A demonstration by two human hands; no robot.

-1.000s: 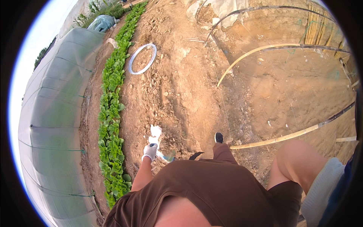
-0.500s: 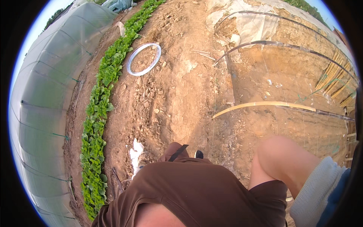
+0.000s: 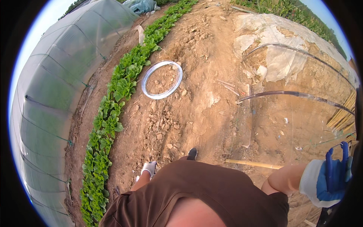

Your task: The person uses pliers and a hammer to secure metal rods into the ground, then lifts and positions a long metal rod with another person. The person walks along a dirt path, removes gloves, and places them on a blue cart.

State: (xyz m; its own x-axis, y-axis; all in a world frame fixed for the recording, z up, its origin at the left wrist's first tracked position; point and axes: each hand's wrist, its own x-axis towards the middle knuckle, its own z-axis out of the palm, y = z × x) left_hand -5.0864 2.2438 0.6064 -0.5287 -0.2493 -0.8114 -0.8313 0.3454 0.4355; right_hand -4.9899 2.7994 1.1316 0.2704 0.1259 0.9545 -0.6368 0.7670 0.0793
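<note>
My right hand, in a blue-and-white work glove, is raised at the right edge with its fingers stretched up and apart. Nothing shows in its grasp, though the picture's dark rim cuts off part of it. Just beyond that forearm lies a pale bamboo strip, partly covered by my arm. My left hand, in a whitish glove, hangs low beside my body over the soil; its fingers cannot be made out. Farther ahead, a shiny whitish coil of wire or tubing rests on the ground.
Leafy green plants grow in a row at left, beside a plastic-covered tunnel. Dark hoops arch over the bed at right. Torn white sheeting covers the far bank. Bamboo sticks lean at far right.
My view has shifted, so the coil and hoops sit lower and farther right. My left glove has come into view, and my right hand's fingers now show. The bamboo strip is more hidden.
</note>
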